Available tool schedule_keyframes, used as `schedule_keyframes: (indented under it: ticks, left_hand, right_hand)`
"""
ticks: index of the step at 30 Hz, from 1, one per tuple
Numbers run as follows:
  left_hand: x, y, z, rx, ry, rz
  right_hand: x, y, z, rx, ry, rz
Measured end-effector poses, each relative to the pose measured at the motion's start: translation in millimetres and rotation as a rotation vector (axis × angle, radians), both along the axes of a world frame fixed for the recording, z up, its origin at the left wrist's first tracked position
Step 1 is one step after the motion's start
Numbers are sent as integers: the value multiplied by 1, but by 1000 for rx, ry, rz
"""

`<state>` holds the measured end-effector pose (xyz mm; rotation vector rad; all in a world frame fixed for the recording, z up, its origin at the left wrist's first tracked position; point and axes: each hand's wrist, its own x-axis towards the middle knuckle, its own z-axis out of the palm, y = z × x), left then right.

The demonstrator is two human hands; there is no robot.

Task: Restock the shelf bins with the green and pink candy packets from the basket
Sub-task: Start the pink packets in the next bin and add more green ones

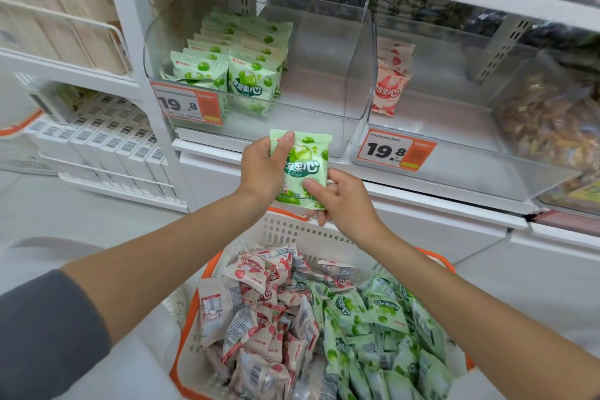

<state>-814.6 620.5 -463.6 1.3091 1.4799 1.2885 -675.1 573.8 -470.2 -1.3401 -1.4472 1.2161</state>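
Left hand: your left hand (261,169) grips the top-left edge of 1 green packet (302,169), thumb on front, fingers behind.
Right hand: your right hand (341,196) pinches the same pkt at its bottom-right corner, thumb on front.
Held pkt: upright, print facing you, btwn both hands, just below the front lip of the left bin, above the basket's far rim.
Left bin: clear bin (324,81) up and ahead of your hands. Green pkts (246,68) stand in 2 rows at its left side, front to back; exact count can't tell, more than 10. Right half of the bin is bare.
Right bin: 2nd clear bin (454,114) up and right of your right hand. Pink pkts (389,81) in 1 row against its left wall, approx 4 visible; rest of the floor bare.
Price tags: 2, each reads 19.8. One (188,104) up-left of your left hand on the left bin front, one (396,149) right of your right hand on the right bin front.
Basket: white basket w/ orange rim (191,318), below your forearms. Pink pkts (259,308) heaped on its left side, green pkts (383,328) on its right; dozens of each, too jumbled to count.
Far right: 3rd clear bin (552,127) w/ brown snacks, well right of your hands.
Far left: wire rack w/ white boxes (107,136), well left of your left hand.
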Motion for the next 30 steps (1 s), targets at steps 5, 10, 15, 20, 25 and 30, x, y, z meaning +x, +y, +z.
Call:
schedule_keyframes:
  ticks: [5, 10, 15, 20, 25, 30]
  left_hand:
    - [-8, 7, 15, 52, -26, -83]
    - [-31, 35, 82, 102, -1, -183]
    - [-82, 95, 123, 155, 13, -189]
    - [-119, 138, 99, 59, 457, -228]
    - [-115, 161, 85, 76, 774, -243]
    - [-112, 164, 81, 182, 819, -137]
  right_hand:
    - [-2, 8, 11, 50, -162, 16]
    - [-10, 55, 76, 298, -223, -43]
    - [-41, 117, 115, 290, -485, -96]
    - [-67, 165, 90, -48, -555, 10]
    - [-86, 184, 80, -284, -642, 30]
    - [-96, 198, 75, -305, -570, -86]
